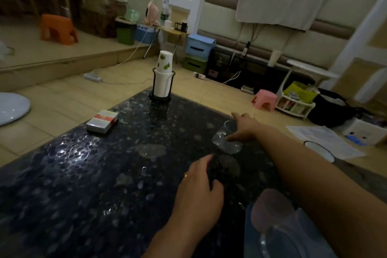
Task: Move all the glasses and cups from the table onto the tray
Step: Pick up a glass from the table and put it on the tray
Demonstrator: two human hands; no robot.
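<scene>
On the dark speckled glossy table (pixel 83 174), the right hand (pixel 244 128) grips a tilted clear drinking glass (pixel 226 138) at the right edge, the left hand (pixel 199 192) rests nearer, and a stack of white paper cups (pixel 163 77) in a black wire holder stands far

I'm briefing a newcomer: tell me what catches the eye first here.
The right hand grips a tilted clear glass near the right edge of the dark speckled table. A stack of paper cups stands in a black holder at the far end. The left hand rests, fingers curled, on the tabletop nearer the camera.
</scene>
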